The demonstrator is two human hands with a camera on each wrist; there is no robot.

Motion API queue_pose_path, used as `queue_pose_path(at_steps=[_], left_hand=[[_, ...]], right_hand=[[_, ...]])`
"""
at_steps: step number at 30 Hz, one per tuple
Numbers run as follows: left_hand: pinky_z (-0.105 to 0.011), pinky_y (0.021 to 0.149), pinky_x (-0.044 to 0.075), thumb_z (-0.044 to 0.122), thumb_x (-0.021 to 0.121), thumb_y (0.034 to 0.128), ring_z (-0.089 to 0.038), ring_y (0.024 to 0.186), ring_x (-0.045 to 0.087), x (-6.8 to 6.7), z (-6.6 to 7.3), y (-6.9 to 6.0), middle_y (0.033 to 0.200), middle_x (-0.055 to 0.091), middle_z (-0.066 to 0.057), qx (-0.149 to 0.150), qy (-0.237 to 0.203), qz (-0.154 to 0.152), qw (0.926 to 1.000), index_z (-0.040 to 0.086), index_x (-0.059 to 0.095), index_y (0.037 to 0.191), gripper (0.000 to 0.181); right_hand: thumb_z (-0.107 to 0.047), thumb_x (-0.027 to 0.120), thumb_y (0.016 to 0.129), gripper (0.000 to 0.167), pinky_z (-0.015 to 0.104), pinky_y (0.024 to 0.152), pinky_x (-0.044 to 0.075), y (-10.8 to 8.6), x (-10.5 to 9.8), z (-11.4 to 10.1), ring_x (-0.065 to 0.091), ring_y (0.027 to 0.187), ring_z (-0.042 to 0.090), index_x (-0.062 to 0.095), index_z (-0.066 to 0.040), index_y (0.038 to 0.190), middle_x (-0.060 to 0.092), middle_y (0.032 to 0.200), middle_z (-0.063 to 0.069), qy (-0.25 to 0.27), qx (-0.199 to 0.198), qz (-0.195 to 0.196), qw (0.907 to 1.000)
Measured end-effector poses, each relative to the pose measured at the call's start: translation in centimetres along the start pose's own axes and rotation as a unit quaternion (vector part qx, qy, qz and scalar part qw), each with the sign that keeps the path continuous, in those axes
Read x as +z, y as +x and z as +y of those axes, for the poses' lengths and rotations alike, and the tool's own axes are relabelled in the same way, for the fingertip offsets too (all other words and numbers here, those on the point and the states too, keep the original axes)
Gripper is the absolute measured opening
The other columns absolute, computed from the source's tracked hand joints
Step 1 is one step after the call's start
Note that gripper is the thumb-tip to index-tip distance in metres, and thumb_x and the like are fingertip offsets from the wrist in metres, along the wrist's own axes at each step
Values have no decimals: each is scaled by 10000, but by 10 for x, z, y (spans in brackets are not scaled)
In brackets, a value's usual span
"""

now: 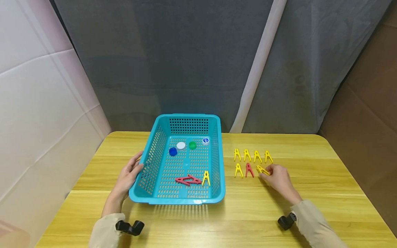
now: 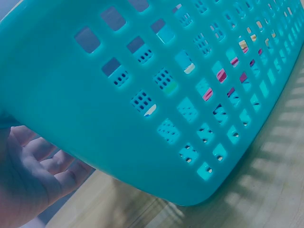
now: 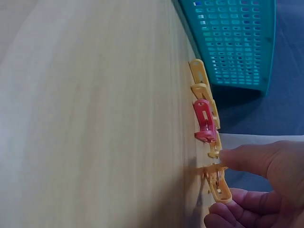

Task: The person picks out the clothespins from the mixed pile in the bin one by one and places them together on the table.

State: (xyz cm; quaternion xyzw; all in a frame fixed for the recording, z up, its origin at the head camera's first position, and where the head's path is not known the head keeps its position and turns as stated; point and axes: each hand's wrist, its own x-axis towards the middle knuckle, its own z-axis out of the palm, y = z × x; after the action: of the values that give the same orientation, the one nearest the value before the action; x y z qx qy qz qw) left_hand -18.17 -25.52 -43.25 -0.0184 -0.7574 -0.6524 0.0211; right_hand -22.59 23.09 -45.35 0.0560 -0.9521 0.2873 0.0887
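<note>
My left hand [image 1: 128, 175] grips the left side of a turquoise plastic basket [image 1: 221, 165]; in the left wrist view its fingers [image 2: 57, 166] curl around the rim. Inside the basket lie two red clothespins, a yellow clothespin [image 1: 206, 178] and several bottle caps: blue [image 1: 173, 151], white [image 1: 181, 146], green [image 1: 192, 145] and a white-and-blue one [image 1: 206, 141]. Right of the basket, my right hand [image 1: 279, 179] pinches a yellow clothespin [image 3: 219, 185] between thumb and fingers, at the right end of the nearer row. Beside it lies a red clothespin [image 1: 249, 170].
A back row of several yellow clothespins [image 1: 246, 155] lies on the wooden table [image 1: 248, 213], with another yellow one [image 1: 238, 170] left of the red. A grey curtain [image 1: 186, 69] hangs behind the table's far edge. Black cameras [image 1: 130, 228] sit on both wrists.
</note>
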Motion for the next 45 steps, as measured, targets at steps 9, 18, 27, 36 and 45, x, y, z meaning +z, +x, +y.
queue_pose_path(at_steps=[9, 18, 27, 36, 45], left_hand=[[-162, 793, 452, 154, 369, 1022, 57, 998, 510, -1, 0, 0, 1418, 329, -285, 5, 57, -17, 10000, 22, 186, 1489, 518], [-163, 798, 457, 154, 373, 1021, 61, 999, 515, -1, 0, 0, 1425, 327, -280, -9, 3, -12, 10000, 32, 185, 1492, 521], [-160, 797, 453, 154, 377, 1020, 60, 996, 515, 0, -1, 0, 1418, 341, -278, -20, 51, 29, 10000, 33, 199, 1489, 516], [-157, 796, 447, 158, 367, 1022, 60, 1000, 505, -2, 0, 0, 1422, 330, -279, -57, 80, 0, 10000, 34, 182, 1493, 520], [-166, 801, 453, 150, 369, 1020, 51, 999, 513, 0, 0, 0, 1418, 330, -289, -60, -22, -12, 10000, 28, 182, 1491, 521]], right_hand=[[-204, 775, 764, 331, 287, 524, 324, 5, 9, -5, 381, 556, 153, 506, -10, 751, 433, 609, 26, -245, 156, -384, 9988], [-251, 763, 786, 418, 278, 495, 264, 7, 13, -8, 312, 524, 149, 413, -59, 663, 314, 570, 11, -365, 398, -462, 9975], [-319, 733, 808, 404, 271, 491, 297, 8, 5, -10, 331, 517, 134, 487, -21, 688, 368, 552, 2, -488, 338, -528, 9968], [-249, 633, 895, 386, 291, 473, 393, 23, -16, -38, 460, 503, 145, 581, 117, 1007, 589, 691, 109, -71, -32, -476, 9988], [-238, 655, 886, 354, 268, 487, 422, 45, -19, -91, 479, 525, 157, 599, 82, 1028, 606, 721, 116, 214, -521, -365, 9977]])
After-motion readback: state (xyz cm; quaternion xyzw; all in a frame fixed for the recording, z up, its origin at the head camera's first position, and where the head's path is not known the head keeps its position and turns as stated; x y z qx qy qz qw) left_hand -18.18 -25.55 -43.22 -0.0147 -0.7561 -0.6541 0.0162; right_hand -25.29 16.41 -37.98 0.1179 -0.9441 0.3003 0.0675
